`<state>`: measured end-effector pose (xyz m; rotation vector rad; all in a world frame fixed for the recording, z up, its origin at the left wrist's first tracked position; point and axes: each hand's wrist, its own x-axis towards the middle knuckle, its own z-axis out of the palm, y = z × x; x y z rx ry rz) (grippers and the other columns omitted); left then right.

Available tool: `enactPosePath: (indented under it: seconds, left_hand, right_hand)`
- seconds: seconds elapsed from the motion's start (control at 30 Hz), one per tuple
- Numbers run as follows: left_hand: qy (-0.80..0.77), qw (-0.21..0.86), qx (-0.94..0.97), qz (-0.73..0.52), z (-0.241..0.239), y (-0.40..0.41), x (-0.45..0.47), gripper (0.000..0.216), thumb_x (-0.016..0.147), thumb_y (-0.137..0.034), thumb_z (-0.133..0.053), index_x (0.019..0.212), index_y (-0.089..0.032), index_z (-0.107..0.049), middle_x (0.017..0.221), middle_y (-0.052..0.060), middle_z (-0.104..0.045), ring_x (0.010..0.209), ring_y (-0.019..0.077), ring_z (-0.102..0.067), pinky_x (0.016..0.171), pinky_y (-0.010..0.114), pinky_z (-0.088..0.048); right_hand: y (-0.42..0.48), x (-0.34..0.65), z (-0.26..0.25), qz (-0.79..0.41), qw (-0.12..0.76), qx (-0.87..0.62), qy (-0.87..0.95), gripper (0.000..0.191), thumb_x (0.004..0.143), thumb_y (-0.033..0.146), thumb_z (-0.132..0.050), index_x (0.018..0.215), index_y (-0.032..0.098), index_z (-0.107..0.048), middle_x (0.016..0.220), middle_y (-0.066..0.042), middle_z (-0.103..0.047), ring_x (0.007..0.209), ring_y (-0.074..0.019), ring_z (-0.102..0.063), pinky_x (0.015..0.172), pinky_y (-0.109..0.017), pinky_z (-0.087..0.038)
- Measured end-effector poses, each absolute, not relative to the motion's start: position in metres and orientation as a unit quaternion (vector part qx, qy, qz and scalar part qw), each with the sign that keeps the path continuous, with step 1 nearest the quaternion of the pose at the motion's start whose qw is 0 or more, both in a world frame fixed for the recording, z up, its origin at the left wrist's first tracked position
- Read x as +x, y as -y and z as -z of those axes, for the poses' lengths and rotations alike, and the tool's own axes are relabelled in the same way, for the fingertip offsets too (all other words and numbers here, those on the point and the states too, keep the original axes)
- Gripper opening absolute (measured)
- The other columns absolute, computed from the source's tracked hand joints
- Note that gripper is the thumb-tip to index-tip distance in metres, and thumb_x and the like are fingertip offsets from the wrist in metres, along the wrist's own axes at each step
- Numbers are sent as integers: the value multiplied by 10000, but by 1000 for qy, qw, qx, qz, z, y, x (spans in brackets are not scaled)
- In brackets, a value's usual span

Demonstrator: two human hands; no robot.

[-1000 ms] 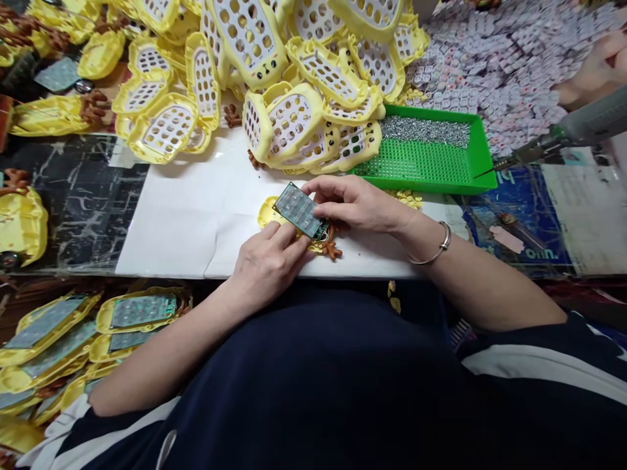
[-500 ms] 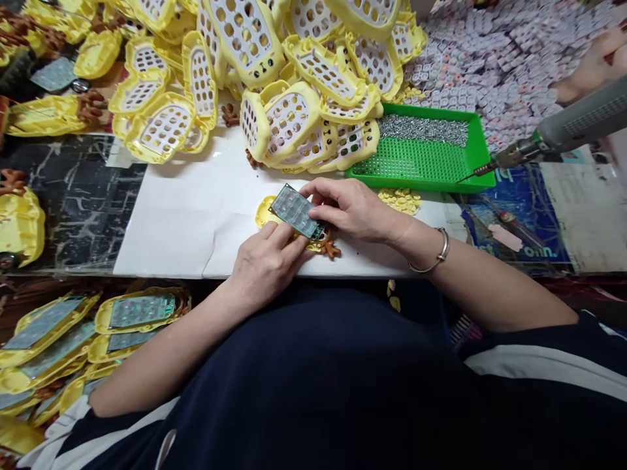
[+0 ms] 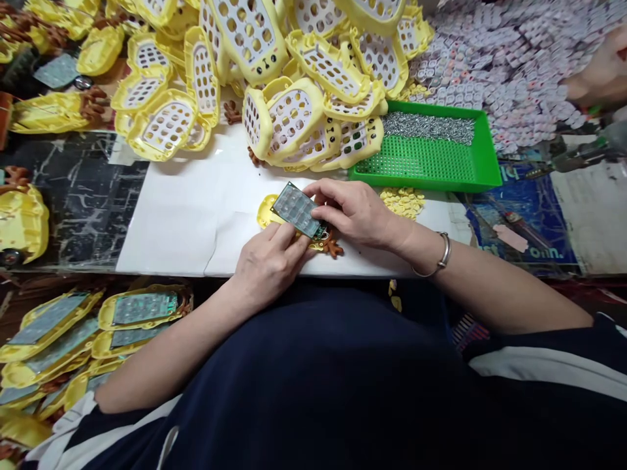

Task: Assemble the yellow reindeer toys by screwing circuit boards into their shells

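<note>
A green circuit board (image 3: pixel 296 209) with a greyish, bumpy face is tilted above a yellow plastic shell (image 3: pixel 266 210) on the white work surface (image 3: pixel 171 215). My right hand (image 3: pixel 350 212) pinches the board's right side between thumb and fingers. From the lower left, my left hand (image 3: pixel 271 260) has its fingers closed at the board's lower edge and the shell; its fingertips are partly hidden. Thin wires show at the board's lower right corner. A brown antler-shaped piece (image 3: pixel 334 247) sticks out beside the shell, under my right hand.
Behind lies a heap of yellow perforated covers (image 3: pixel 294 121). A green tray (image 3: pixel 421 160) holds many screws, with small yellow parts (image 3: pixel 402 202) in front. White keypads (image 3: pixel 514 59) spread at the back right, near another person's hand (image 3: pixel 600 75) and a blurred screwdriver (image 3: pixel 582 156). Shells with boards (image 3: pixel 142 310) lie lower left.
The powered screwdriver at the right has swung away from the tray toward the right. Both my hands keep nearly the same place on the board, and the view has shifted slightly.
</note>
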<state>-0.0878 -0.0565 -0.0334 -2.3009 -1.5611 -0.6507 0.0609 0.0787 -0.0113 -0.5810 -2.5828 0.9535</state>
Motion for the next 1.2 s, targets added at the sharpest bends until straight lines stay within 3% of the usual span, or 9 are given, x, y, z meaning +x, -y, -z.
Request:
enactPosePath:
  seconds: [0.37, 0.53, 0.63, 0.73, 0.8, 0.97, 1.2]
  left_hand:
    - [550, 129, -795, 222, 36, 57, -87, 216, 938, -304, -525, 887, -158, -675, 741, 60, -590, 664, 173, -523, 597, 285, -438]
    - [522, 54, -798, 296, 35, 65, -99, 174, 925, -211, -535, 1049, -157, -644, 845, 66, -628, 731, 158, -579, 642, 265, -490]
    - [532, 34, -771, 348, 33, 67, -120, 384, 892, -201, -599, 1271, -242, -551, 1031, 74, -632, 866, 165, -612, 733, 282, -526]
    - [556, -27, -765, 326, 32, 59, -145, 757, 819, -412, -692, 1466, -256, -333, 1355, 158, -492, 1204, 287, -525, 940, 438, -507]
    - [538, -95, -783, 297, 32, 50, -158, 827, 814, -488, -670, 1497, -246, -272, 1435, 178, -431, 1292, 311, -466, 1009, 478, -467]
    - [511, -119, -789, 321, 33, 39, -159, 683, 847, -448, -647, 1438, -217, -395, 1188, 121, -591, 1049, 218, -609, 888, 363, -526]
    - [568, -48, -739, 359, 40, 62, -113, 789, 839, -545, -608, 1477, -187, -313, 991, 64, -534, 869, 182, -578, 735, 296, -518]
  right_hand:
    - [-78, 59, 7, -333, 132, -227, 906, 257, 824, 207, -541, 1037, 96, -632, 790, -16, -621, 656, -107, -487, 677, -229, -354]
    - [-76, 58, 2, -322, 103, -239, 910, 244, 828, 188, -569, 1049, 117, -643, 792, -9, -637, 647, -105, -485, 671, -226, -346]
    - [-75, 56, -1, -307, 85, -251, 914, 227, 837, 186, -582, 1046, 135, -655, 794, -11, -649, 668, -113, -505, 675, -228, -344]
    - [-73, 54, -6, -281, 58, -270, 919, 236, 841, 183, -596, 1064, 145, -665, 808, -20, -662, 691, -124, -522, 678, -235, -341]
    - [-72, 52, -10, -266, 42, -276, 923, 244, 840, 178, -603, 1072, 152, -670, 820, -27, -674, 712, -134, -538, 685, -241, -347]
    - [-71, 51, -15, -222, 20, -274, 935, 238, 840, 172, -613, 1064, 151, -688, 889, -58, -715, 776, -159, -588, 711, -258, -374]
    - [-76, 65, -16, -185, -8, -193, 964, 197, 855, 199, -616, 1027, 158, -704, 907, -70, -720, 835, -177, -619, 734, -271, -406]
